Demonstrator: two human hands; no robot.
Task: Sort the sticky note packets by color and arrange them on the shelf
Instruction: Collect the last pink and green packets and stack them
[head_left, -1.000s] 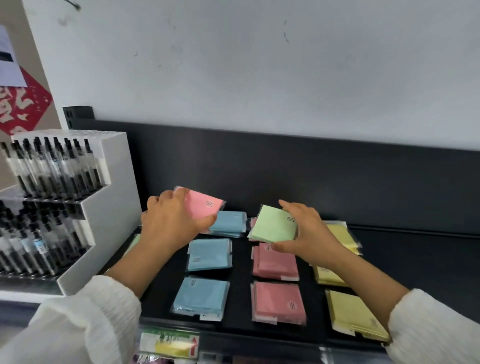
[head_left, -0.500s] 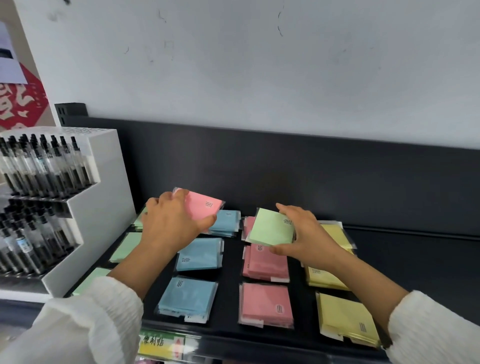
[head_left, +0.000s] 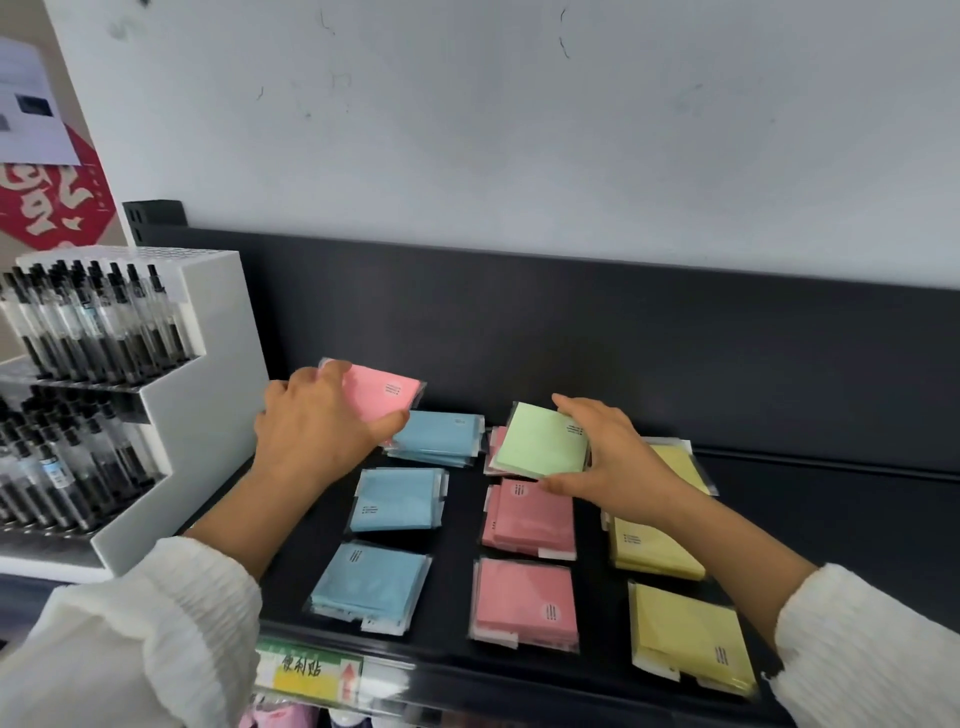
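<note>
Gripping a square pink plastic-wrapped sticky note packet (head_left: 382, 397) in left hand (head_left: 317, 431), centre-left of frame. Pinching a pale green packet (head_left: 540, 441) in right hand (head_left: 610, 460), dead centre, over (maybe touching) the pink stacks (head_left: 530, 519). So: pink's column rightward, nearer right hand.

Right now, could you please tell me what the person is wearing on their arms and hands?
The left sleeve and right sleeve are loose, white, crinkle-ribbed fabric with gathered cuffs. The left hand and right hand are bare: no gloves, rings or watch visible.
</note>
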